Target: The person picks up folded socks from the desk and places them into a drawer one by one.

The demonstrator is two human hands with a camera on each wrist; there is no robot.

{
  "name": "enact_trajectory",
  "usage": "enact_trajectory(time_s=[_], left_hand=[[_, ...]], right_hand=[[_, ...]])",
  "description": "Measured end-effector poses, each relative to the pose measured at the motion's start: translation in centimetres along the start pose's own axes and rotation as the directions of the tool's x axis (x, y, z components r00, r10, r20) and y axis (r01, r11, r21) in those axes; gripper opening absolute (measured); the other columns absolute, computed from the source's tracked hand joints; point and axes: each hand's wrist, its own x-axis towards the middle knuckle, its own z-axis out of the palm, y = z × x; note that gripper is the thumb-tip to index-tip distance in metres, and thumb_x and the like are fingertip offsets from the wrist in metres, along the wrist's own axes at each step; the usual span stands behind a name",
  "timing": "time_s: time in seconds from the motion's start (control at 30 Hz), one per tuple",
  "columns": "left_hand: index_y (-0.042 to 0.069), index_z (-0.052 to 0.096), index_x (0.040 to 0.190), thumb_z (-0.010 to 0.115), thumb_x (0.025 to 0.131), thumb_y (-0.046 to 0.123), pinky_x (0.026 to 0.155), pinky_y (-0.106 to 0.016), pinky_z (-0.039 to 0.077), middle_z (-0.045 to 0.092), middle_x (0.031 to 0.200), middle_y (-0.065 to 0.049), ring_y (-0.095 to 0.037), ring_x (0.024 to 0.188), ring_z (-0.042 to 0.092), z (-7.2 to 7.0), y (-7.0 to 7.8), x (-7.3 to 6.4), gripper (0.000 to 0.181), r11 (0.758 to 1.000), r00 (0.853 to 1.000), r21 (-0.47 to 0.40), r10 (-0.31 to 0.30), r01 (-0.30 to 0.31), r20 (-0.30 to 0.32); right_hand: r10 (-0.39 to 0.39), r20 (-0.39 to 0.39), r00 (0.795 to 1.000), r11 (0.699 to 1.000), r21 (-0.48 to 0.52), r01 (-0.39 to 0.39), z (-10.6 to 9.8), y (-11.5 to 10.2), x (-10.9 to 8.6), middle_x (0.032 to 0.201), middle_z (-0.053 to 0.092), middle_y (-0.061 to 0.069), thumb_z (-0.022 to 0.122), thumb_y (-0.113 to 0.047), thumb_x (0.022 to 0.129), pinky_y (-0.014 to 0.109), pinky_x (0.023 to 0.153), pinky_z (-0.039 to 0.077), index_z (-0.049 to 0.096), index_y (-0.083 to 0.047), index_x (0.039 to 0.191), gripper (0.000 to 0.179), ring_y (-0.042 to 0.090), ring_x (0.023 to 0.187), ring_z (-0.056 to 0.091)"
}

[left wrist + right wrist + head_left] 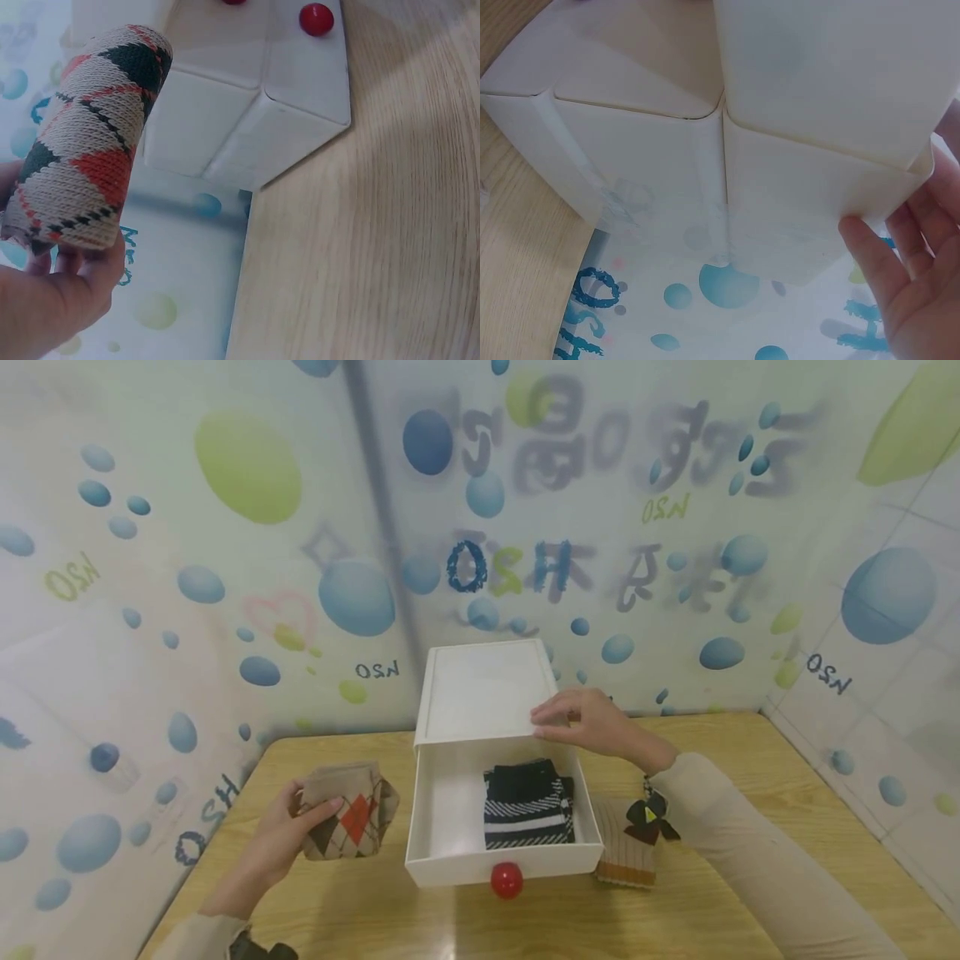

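Your L hand (pixel 276 837) holds folded argyle socks (pixel 351 827) L of the white box (pixel 483 689); your R hand (pixel 588 722) grips the box's top near its R front corner. B&W socks (pixel 528 814) lie in the pulled-out drawer (pixel 450 810).

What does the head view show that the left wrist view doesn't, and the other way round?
Only the head view: the right hand, the black-and-white cloth in the open drawer, and the ribbed beige cloth on the table.

Only the left wrist view: two closed drawer fronts with red knobs, one cut by the frame edge.

Both: the left hand holding argyle cloth, the white drawer unit, wooden table and bubble-patterned wall.
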Motion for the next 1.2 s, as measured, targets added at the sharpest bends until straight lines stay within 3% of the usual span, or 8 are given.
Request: enact_trajectory(time_s=[0.33,0.4,0.57,0.7,0.83,0.93,1.07,1.2], left_hand=[[0.001,0.018,0.128,0.052,0.091,0.023,0.086,-0.036,0.044,0.039,0.120,-0.016,-0.021,0.101,0.049,-0.4,2.5,-1.5,0.055,0.997,0.999,0.069,0.016,-0.019,0.039],[-0.002,0.008,0.135,0.051,0.092,0.026,0.097,-0.046,0.035,0.025,0.134,-0.026,-0.034,0.118,0.037,-0.5,3.3,-1.9,0.067,0.995,0.998,0.101,0.002,-0.008,0.062],[0.002,-0.015,0.140,0.053,0.091,0.026,0.102,-0.062,0.009,-0.015,0.144,-0.026,-0.045,0.130,-0.008,-0.8,5.4,-2.8,0.087,0.990,0.995,0.137,0.003,-0.017,0.101],[0.007,-0.007,0.142,0.054,0.090,0.024,0.101,-0.064,0.003,-0.021,0.144,-0.019,-0.039,0.128,-0.021,-0.7,6.8,-3.3,0.082,0.993,0.993,0.098,0.048,-0.058,0.104],[0.016,0.019,0.136,0.055,0.090,0.022,0.102,-0.036,0.030,0.011,0.141,-0.013,-0.027,0.127,0.018,-0.3,7.6,-3.7,0.058,0.994,0.988,0.040,0.098,-0.104,0.118],[0.020,0.023,0.130,0.055,0.090,0.024,0.086,-0.021,0.034,0.019,0.131,-0.005,-0.019,0.113,0.027,0.2,8.1,-3.8,0.051,0.995,0.988,0.027,0.089,-0.093,0.125],[0.013,0.005,0.138,0.054,0.091,0.023,0.104,-0.043,0.020,0.001,0.141,-0.011,-0.027,0.125,0.007,0.9,9.1,-3.9,0.069,0.999,0.985,-0.007,0.042,-0.041,0.169],[0.008,-0.008,0.142,0.056,0.089,0.024,0.105,-0.048,0.020,-0.006,0.147,-0.015,-0.030,0.126,0.012,1.9,9.9,-3.8,0.084,1.000,0.978,0.017,0.015,-0.018,0.210]], right_hand=[[0.017,0.005,1.000,0.999,0.032,-0.017,-0.1,-0.3,0.0,0.101,0.065,0.009,0.067,-0.012,0.080,0.028,0.073,0.052,0.069,-0.003,0.096,0.018,0.020,0.092,0.060],[0.008,0.002,1.000,1.000,0.027,-0.008,-0.1,-0.3,0.0,0.100,0.065,0.009,0.067,-0.012,0.080,0.029,0.073,0.052,0.069,-0.002,0.095,0.018,0.020,0.091,0.060],[-0.001,-0.002,1.000,1.000,0.018,0.001,-0.1,-0.4,0.0,0.100,0.066,0.009,0.068,-0.012,0.080,0.029,0.072,0.053,0.069,-0.002,0.095,0.019,0.021,0.091,0.060],[0.017,0.005,1.000,1.000,0.018,-0.017,-0.1,-0.4,0.0,0.101,0.065,0.008,0.068,-0.013,0.080,0.029,0.074,0.052,0.069,-0.003,0.096,0.019,0.020,0.092,0.060],[0.019,0.009,1.000,1.000,0.014,-0.019,-0.2,-0.5,0.0,0.101,0.065,0.008,0.068,-0.014,0.080,0.030,0.076,0.052,0.069,-0.003,0.096,0.019,0.021,0.093,0.059],[0.016,0.008,1.000,1.000,0.010,-0.016,-0.2,-0.5,0.1,0.101,0.065,0.008,0.068,-0.013,0.080,0.031,0.076,0.052,0.069,-0.003,0.096,0.019,0.021,0.094,0.059],[0.012,0.009,1.000,1.000,0.000,-0.012,-0.1,-0.5,0.1,0.101,0.065,0.008,0.068,-0.014,0.080,0.032,0.077,0.052,0.069,-0.003,0.097,0.020,0.021,0.094,0.059],[0.015,0.011,1.000,1.000,0.002,-0.015,-0.1,-0.3,0.0,0.102,0.065,0.008,0.067,-0.014,0.081,0.032,0.075,0.052,0.069,-0.004,0.097,0.020,0.020,0.093,0.059]])
